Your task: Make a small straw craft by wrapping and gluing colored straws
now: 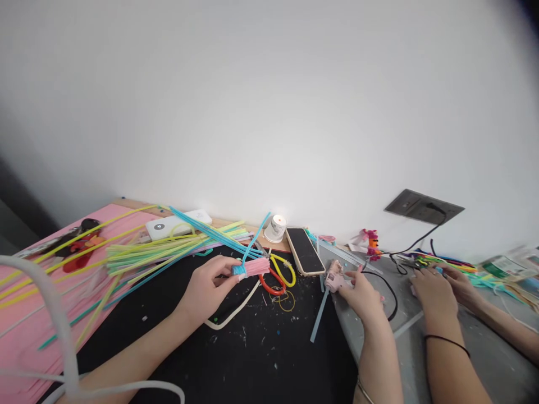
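Between the thumb and fingers of my left hand (213, 286) is a small bundle of pipe cleaners (256, 267), pink with a blue band wrapped around one end. A loose blue strand sticks up from it. My right hand (362, 294) is closed around the handle of a pale pink glue gun (334, 276), partly hidden by the fingers. A translucent glue stick (320, 318) points out of the gun toward me. Scissors with red and yellow handles (283, 273) lie just beyond the bundle.
A phone (306, 249) and a paper cup (276, 229) stand near the wall. Many pipe cleaners (151, 252) and a white power bank (177, 224) lie left. A co-worker's hands (435, 292) work at right. A black cord (415, 244) runs to the wall socket (423, 206).
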